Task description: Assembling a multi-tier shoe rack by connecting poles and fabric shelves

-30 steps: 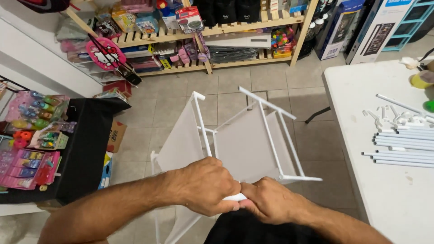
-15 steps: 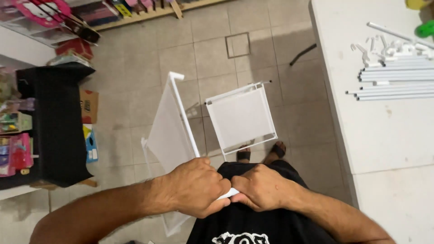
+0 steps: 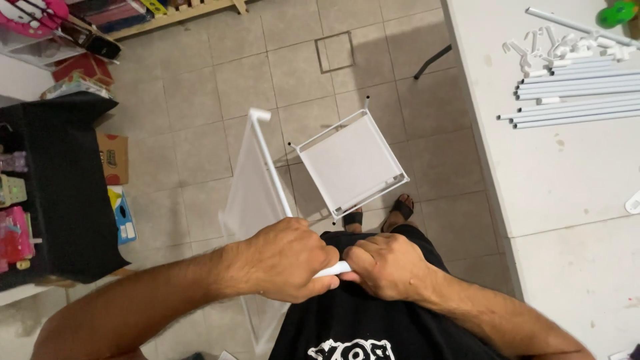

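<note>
Rack part-built, held against the person's waist. Left hand (image 3: pixel 287 263) clenched round a white tube (image 3: pixel 272 163) near its lower end; right hand (image 3: pixel 387 267) closed on the same tube's end, just beside the left, the tube's tip showing between them. Tube runs up and away to a white corner joint (image 3: pixel 259 115). A thin white fabric panel (image 3: pixel 250 200) hangs along the tube, down past the left forearm.

Done, by the look of it: one square tray (image 3: pixel 352 163) of white fabric in a tube frame is already together and hangs tilted above the tiled floor (image 3: pixel 200 100), in front of the person's sandalled feet. Nothing lies in it. Whether the tray joins the held tube cannot be told.

Left to do, likely a good deal: on the white bench (image 3: pixel 567 173) to the right lies a row of loose white tubes (image 3: pixel 573 107), with a small heap of white connectors (image 3: pixel 547 50) beside them, all unused.

Black stand (image 3: pixel 60 193) at left carries coloured packaged goods; a small cardboard box (image 3: pixel 115 159) sits on the floor just beside it.
</note>
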